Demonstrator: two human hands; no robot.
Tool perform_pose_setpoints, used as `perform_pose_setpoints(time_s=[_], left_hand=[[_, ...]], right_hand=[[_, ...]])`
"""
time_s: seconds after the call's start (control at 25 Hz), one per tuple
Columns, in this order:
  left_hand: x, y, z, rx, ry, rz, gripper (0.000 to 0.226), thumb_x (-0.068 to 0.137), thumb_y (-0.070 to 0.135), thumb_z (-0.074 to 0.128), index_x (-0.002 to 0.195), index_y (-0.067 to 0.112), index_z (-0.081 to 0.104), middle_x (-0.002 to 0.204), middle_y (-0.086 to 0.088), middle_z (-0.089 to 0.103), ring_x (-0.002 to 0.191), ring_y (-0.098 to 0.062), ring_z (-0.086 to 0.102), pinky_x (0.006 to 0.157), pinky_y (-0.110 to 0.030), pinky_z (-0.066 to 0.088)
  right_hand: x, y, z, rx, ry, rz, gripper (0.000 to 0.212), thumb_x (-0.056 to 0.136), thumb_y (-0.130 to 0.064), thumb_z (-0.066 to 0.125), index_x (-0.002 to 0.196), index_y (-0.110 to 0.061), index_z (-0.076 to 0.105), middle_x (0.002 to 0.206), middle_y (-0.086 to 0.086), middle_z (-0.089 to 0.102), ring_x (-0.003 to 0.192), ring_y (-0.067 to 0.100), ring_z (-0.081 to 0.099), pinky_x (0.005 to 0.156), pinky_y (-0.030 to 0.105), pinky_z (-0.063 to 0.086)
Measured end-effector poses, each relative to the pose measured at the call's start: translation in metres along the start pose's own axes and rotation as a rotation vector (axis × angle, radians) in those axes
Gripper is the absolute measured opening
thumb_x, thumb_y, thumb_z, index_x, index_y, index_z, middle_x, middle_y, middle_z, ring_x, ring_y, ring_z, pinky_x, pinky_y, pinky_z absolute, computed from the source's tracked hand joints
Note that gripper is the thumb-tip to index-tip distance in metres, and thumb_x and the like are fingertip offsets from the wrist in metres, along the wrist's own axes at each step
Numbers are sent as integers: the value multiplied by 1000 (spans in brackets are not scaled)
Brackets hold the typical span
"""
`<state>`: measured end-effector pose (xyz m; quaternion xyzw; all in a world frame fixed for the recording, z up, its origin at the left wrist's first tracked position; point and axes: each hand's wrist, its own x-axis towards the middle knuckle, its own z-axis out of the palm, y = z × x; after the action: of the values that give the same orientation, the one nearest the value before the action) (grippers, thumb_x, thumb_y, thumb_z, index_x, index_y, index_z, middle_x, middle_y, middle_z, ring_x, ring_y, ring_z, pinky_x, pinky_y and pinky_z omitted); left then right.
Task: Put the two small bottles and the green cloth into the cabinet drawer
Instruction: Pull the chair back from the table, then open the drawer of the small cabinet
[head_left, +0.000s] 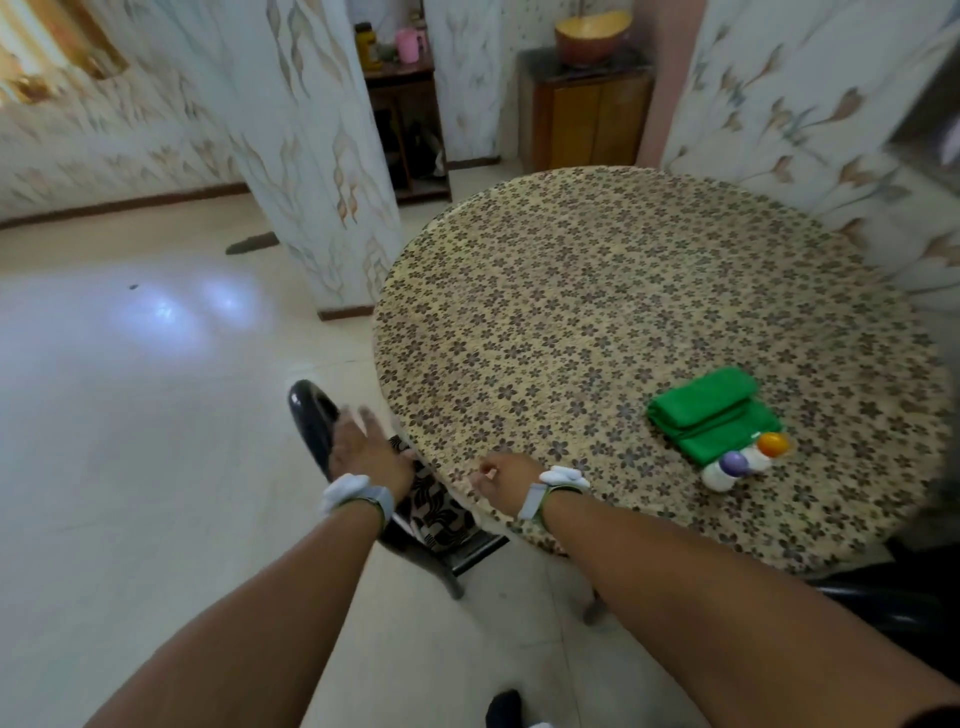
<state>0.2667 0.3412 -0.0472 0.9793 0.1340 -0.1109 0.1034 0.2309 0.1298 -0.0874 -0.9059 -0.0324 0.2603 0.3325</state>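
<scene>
A folded green cloth (711, 413) lies on the round flower-patterned table (597, 291), near its front right. Touching the cloth's near edge lie two small white bottles, one with a purple cap (727, 470) and one with an orange cap (766, 448). My left hand (363, 447) hovers with fingers spread over the back of a dark chair (317, 423) at the table's left edge, holding nothing. My right hand (501, 480) is over the table's near edge, fingers curled loosely and empty, well left of the bottles.
The chair's patterned seat (441, 512) is tucked under the table. A papered pillar (311, 156) stands behind it. A wooden cabinet (592, 111) with a yellow basin on top stands at the far wall, beside a dark shelf unit (410, 119). Pale tiled floor stretches left.
</scene>
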Motion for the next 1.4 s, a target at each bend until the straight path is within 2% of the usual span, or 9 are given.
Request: perform_pose_setpoints(time_s=[0.12, 0.2, 0.36, 0.56, 0.72, 0.92, 1.12, 1.28, 1.4], left_hand=[[-43, 119, 26, -151, -157, 373, 57, 91, 54, 59, 138, 22, 54, 148, -12, 49, 132, -31, 50, 104, -41, 45], [-78, 200, 39, -230, -326, 527, 40, 92, 51, 60, 122, 26, 67, 130, -4, 65, 108, -25, 65, 86, -34, 53], [-171, 350, 68, -176, -490, 892, 37, 95, 48, 57, 118, 23, 71, 119, -3, 72, 102, -28, 67, 83, -32, 53], [-297, 490, 125, -127, -556, 1207, 38, 94, 46, 56, 118, 20, 70, 120, -5, 71, 108, -29, 66, 84, -31, 50], [-408, 567, 178, 98, -584, 1520, 34, 92, 40, 54, 120, 22, 64, 121, -8, 69, 110, -33, 66, 90, -39, 53], [-478, 615, 256, 407, -504, 1758, 66, 82, 32, 68, 141, 17, 43, 142, -7, 50, 132, -31, 48, 106, -49, 38], [-472, 625, 301, 486, -456, 1771, 72, 87, 48, 56, 150, 19, 35, 154, -4, 39, 147, -25, 28, 118, -50, 18], [-460, 592, 274, 415, -430, 1816, 48, 80, 38, 58, 122, 18, 52, 125, -7, 56, 121, -30, 52, 100, -44, 37], [-444, 557, 256, 480, -432, 1851, 39, 73, 29, 63, 110, 19, 55, 112, -5, 59, 104, -28, 56, 91, -39, 38]], right_hand=[[-46, 71, -60, 47, 125, 85, 38, 103, -46, 45, 120, -19, 64, 103, 7, 67, 88, 32, 63, 85, 44, 52], [-87, 117, -97, 74, 252, 155, 32, 103, -43, 47, 113, -21, 68, 104, 9, 70, 89, 33, 64, 81, 40, 51], [-193, 218, -158, 49, 471, 376, 26, 99, -23, 52, 113, -13, 71, 113, 15, 72, 98, 37, 65, 88, 40, 53], [-343, 339, -186, 74, 733, 707, 30, 97, -35, 51, 106, -16, 73, 107, 10, 75, 98, 33, 68, 79, 34, 52], [-451, 437, -172, 137, 828, 963, 34, 95, -44, 49, 103, -19, 70, 107, 9, 74, 95, 29, 69, 79, 33, 50], [-495, 508, -153, 122, 612, 1021, 43, 99, -33, 47, 136, -14, 57, 137, 10, 62, 123, 30, 60, 106, 36, 44], [-486, 524, -133, -68, 535, 1009, 51, 88, -43, 51, 132, -18, 52, 134, 6, 59, 121, 27, 56, 106, 37, 38], [-480, 497, -110, 44, 672, 910, 37, 86, -46, 52, 116, -28, 63, 116, -2, 70, 100, 22, 67, 86, 32, 52], [-474, 469, -100, 12, 644, 794, 25, 92, -34, 53, 96, -16, 70, 99, 7, 74, 88, 32, 69, 71, 34, 50]])
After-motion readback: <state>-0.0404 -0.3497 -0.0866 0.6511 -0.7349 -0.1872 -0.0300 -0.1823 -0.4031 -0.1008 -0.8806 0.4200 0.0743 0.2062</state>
